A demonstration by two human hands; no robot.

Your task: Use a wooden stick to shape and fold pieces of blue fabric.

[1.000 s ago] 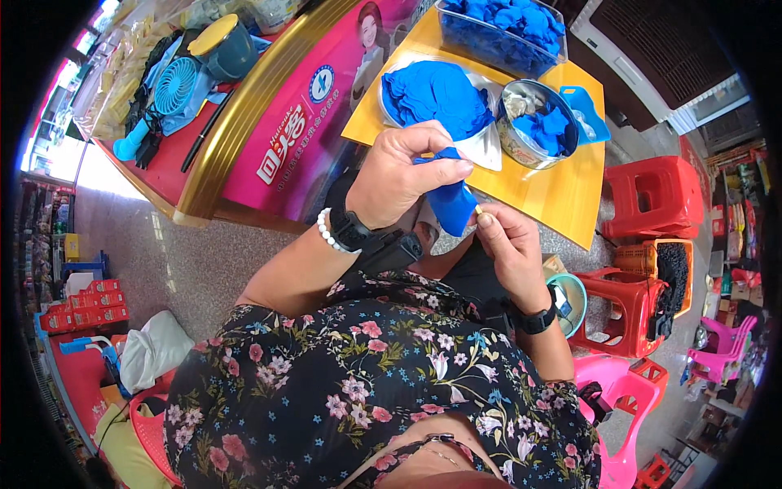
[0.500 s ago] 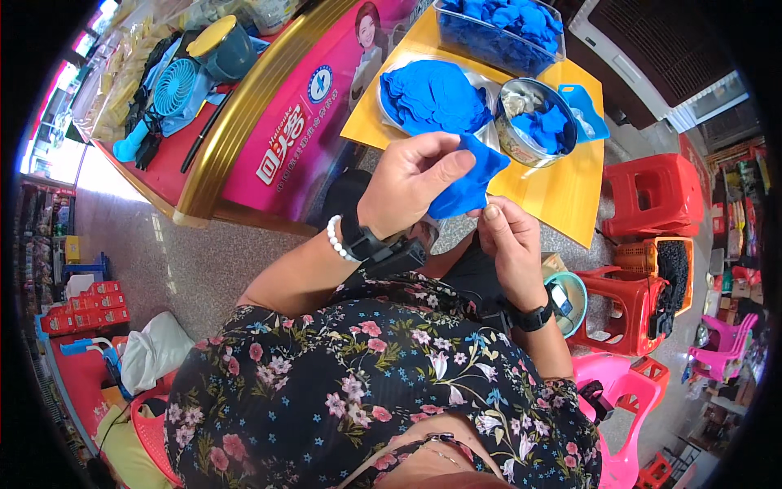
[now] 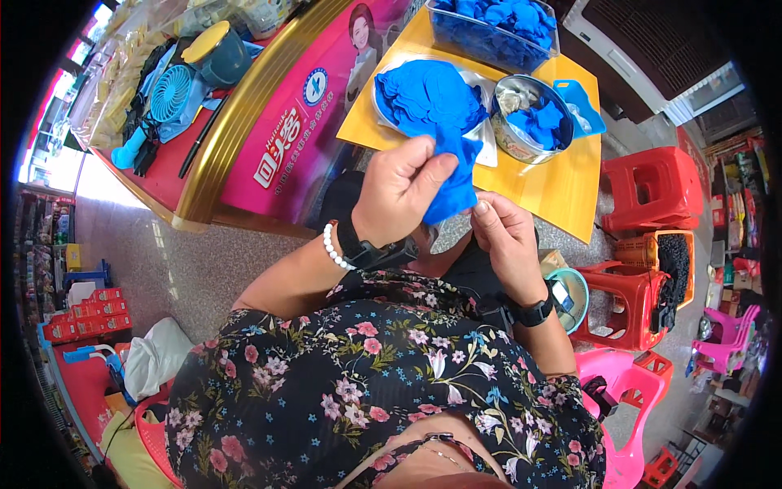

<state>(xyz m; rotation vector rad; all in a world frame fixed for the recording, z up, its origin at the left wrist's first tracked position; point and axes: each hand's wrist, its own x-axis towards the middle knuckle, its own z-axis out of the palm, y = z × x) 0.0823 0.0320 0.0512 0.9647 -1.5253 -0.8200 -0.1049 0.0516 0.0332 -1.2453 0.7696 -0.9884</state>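
A thin blue piece [image 3: 458,181] is held near the yellow desk [image 3: 562,208], its left side pinched between the thumb and curled fingers of the left hand [image 3: 397,191], its lower right corner gripped by the fingers of the right hand [image 3: 511,246].

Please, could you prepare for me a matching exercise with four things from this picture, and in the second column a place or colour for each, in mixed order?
Things:
1. handheld fan
2. bead bracelet
3. round tin
4. thin blue piece

Places and colours:
A. on the yellow table
B. between the left hand and the right hand
C. on the red counter top
D. white, around the left forearm

Right pairs: 1-C, 2-D, 3-A, 4-B
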